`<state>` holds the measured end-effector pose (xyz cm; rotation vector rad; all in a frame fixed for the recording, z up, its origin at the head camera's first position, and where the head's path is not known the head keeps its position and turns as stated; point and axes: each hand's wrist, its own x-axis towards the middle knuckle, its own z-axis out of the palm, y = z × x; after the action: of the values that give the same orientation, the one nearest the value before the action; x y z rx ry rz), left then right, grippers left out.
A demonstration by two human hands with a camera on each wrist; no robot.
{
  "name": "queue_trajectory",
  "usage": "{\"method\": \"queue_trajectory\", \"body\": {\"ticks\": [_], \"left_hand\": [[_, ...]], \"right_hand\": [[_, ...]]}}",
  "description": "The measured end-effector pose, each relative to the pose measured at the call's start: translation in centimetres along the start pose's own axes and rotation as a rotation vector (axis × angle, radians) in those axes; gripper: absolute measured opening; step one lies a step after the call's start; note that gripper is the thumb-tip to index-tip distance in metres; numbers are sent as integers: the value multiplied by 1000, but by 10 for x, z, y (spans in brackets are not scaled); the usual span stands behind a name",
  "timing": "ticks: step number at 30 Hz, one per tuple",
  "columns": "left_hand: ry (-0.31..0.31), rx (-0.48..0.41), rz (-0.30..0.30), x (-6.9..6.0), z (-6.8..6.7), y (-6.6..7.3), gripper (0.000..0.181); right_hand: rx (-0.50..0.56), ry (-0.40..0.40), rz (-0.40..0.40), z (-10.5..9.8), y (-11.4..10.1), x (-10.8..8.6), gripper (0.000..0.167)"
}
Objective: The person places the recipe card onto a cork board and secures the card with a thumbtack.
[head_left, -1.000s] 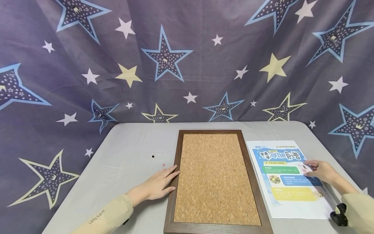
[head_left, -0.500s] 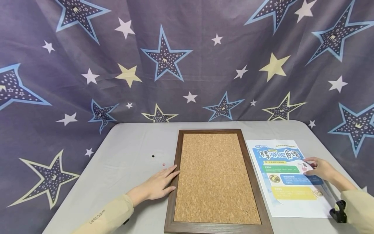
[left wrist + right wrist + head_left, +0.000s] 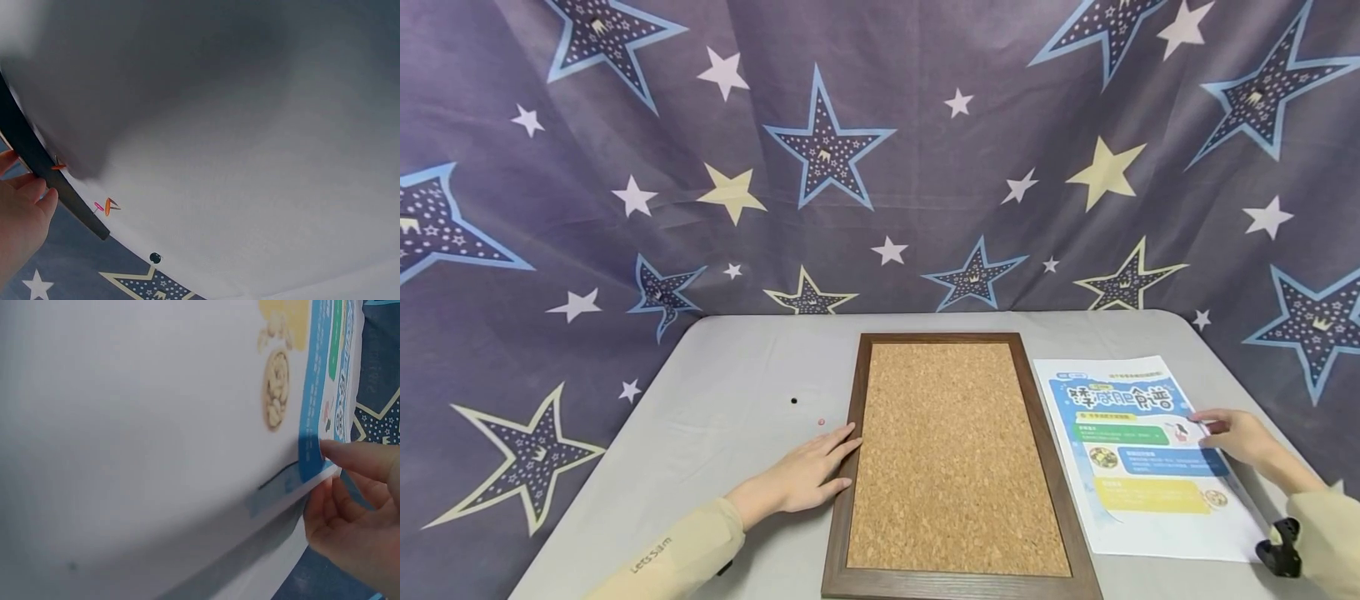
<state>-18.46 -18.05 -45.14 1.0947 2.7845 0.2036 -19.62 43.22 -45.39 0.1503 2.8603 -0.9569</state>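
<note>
A cork board (image 3: 958,458) with a brown wooden frame lies flat on the table. My left hand (image 3: 801,475) rests at its left edge, fingers extended and touching the frame. On the right lies a printed poster sheet (image 3: 1138,533) with blue, green and yellow panels and large Chinese lettering. My right hand (image 3: 1243,437) pinches its right edge; the right wrist view shows the thumb on the printed side, the other fingers underneath and the edge raised off the table.
Left of the board lie a black pin (image 3: 793,401) and a small pinkish pin (image 3: 822,422). The left wrist view also shows orange thumbtacks (image 3: 108,207) beside the frame. A star-patterned curtain (image 3: 880,167) stands behind the table (image 3: 737,358).
My right hand has shifted slightly to the right, and the sheet's right edge has lifted a little with it. The left hand and the cork board stay in place.
</note>
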Motion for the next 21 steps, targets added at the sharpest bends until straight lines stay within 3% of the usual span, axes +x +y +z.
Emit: {"method": "queue_trajectory", "body": {"ticks": [9,21], "left_hand": [[-4,-5,-11,0,0,0,57],[-6,-8,-15,0,2,0,57]], "right_hand": [[50,-23,55,-5,16,2,42],[203,52,124,-16,26,1,50]]}}
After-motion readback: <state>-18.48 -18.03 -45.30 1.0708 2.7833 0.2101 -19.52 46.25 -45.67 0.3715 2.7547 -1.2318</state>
